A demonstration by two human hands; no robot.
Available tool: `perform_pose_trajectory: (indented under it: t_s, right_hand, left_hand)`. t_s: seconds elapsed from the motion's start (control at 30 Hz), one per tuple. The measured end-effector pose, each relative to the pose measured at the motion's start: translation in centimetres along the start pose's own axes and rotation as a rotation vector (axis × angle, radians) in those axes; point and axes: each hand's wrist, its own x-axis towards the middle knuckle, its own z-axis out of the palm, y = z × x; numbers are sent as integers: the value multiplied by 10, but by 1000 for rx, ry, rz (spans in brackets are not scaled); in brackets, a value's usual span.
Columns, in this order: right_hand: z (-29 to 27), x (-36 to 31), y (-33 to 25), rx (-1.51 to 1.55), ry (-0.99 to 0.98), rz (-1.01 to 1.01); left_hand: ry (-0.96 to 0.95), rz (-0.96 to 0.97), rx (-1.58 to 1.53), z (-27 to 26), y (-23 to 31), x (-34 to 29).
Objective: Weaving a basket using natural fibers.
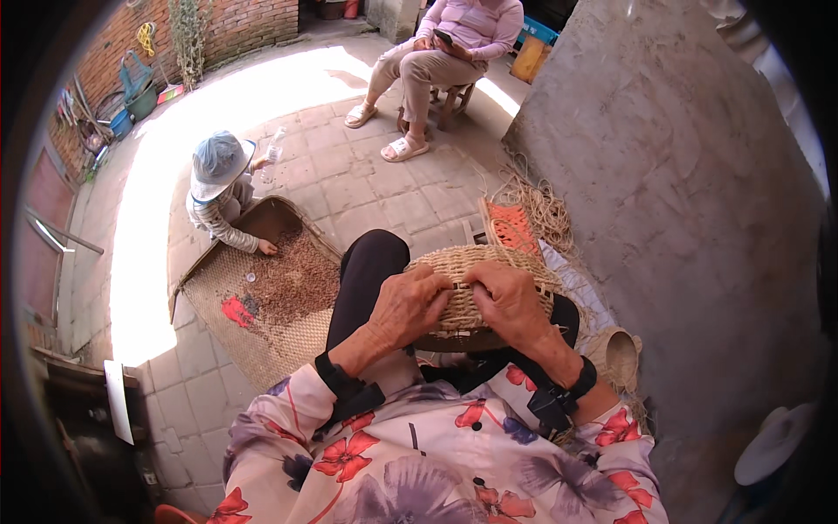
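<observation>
A straw-coloured woven basket (476, 259) rests across my lap, made of plaited cord or straw. My left hand (408, 306) grips its near left part, thumb and fingers pinched together at the weave. My right hand (515, 301) is closed on the same basket just to the right, thumb bent against it. Between the two thumbs a short dark bit shows on the weave; what it is I cannot make out. Below the hands, the basket's lower edge looks dark. Both fingertips are partly hidden by the knuckles.
Ahead left, a person in a pale hat (220, 164) crouches, reaching into a woven tray (212, 288) of brown kernels (301, 278). Another person (454, 52) sits holding a phone (443, 37). Loose cord (546, 210) and an orange plastic piece (511, 229) lie beside the grey wall (672, 201).
</observation>
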Motion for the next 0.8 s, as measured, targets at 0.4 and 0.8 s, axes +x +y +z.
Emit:
perform_pose_trajectory:
  t_s: [0.4, 0.8]
  right_hand:
    - [14, 6, 1, -161, -67, 83]
    - [10, 7, 2, 661, -130, 702]
  left_hand:
    - [49, 20, -57, 2, 1, 0]
    - [-13, 134, 69, -4, -2, 4]
